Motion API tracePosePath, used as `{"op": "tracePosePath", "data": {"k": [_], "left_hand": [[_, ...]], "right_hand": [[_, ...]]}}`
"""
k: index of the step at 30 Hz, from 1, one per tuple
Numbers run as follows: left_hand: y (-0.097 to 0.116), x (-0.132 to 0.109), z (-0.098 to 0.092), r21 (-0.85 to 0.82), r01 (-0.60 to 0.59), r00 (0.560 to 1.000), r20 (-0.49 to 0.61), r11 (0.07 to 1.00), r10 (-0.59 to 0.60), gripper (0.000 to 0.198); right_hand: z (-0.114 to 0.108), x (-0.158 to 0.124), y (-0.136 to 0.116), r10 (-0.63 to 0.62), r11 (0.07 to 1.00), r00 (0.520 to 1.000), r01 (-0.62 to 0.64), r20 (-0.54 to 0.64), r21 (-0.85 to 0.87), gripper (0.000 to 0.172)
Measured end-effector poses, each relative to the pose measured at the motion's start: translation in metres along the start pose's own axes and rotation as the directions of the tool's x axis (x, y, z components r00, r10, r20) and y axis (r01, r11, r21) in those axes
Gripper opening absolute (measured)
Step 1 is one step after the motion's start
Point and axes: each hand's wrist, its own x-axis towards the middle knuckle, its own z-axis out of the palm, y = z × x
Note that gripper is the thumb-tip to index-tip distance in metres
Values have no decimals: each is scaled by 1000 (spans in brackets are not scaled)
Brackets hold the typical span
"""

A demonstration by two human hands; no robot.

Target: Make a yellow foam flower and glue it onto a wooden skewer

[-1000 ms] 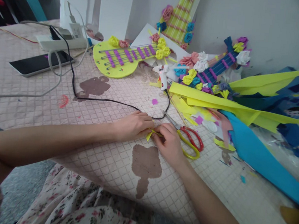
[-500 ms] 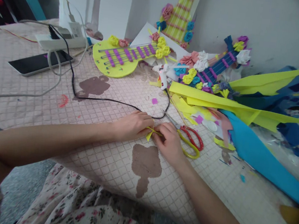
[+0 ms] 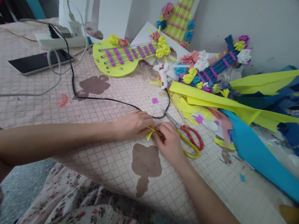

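My left hand (image 3: pixel 133 124) and my right hand (image 3: pixel 170 142) meet over the pink quilted surface (image 3: pixel 106 164), both pinching a small yellow foam piece (image 3: pixel 151 132) between their fingertips. The fingers of each hand are closed on it. Just right of my right hand lie red and yellow scissors (image 3: pixel 190 140), partly under my knuckles. A black cord (image 3: pixel 100 99) runs past my left hand to a white glue gun (image 3: pixel 163 76) behind.
Yellow foam guitar (image 3: pixel 123 57), another yellow one (image 3: pixel 179 17) against the wall and a blue one (image 3: pixel 215 67), all with foam flowers. Yellow foam sheets (image 3: pixel 220 101) and blue foam sheets (image 3: pixel 262 156) pile at the right. A phone (image 3: pixel 38 62) and a power strip (image 3: pixel 63 39) lie at left.
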Motion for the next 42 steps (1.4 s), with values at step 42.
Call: {"op": "tracePosePath", "data": {"k": [42], "left_hand": [[1, 0, -1, 37, -3, 1000, 10, 999, 3, 15]], "right_hand": [[0, 0, 1, -3, 1000, 1000, 3, 1, -2, 8]]}}
